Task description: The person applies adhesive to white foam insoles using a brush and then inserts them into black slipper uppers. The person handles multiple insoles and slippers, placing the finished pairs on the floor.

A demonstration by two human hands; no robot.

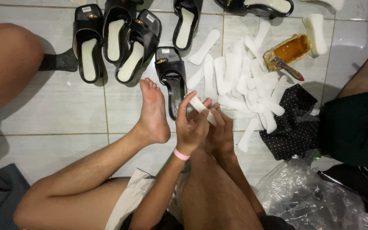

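Pale grey glossy floor tiles (64, 106) w/ thin dark grout lines, lit from above, soft shadows, no walls or furniture visible

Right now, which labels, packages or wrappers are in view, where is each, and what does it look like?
Small white rectangular label: on the heel of the far-left black sandal.
Similar white label: on the heel of the third sandal, tilted.
Another white label: on the heel of the sandal nearest the foot.
Crumpled clear plastic bag: bottom right on the tiled floor.
No screens or signs.
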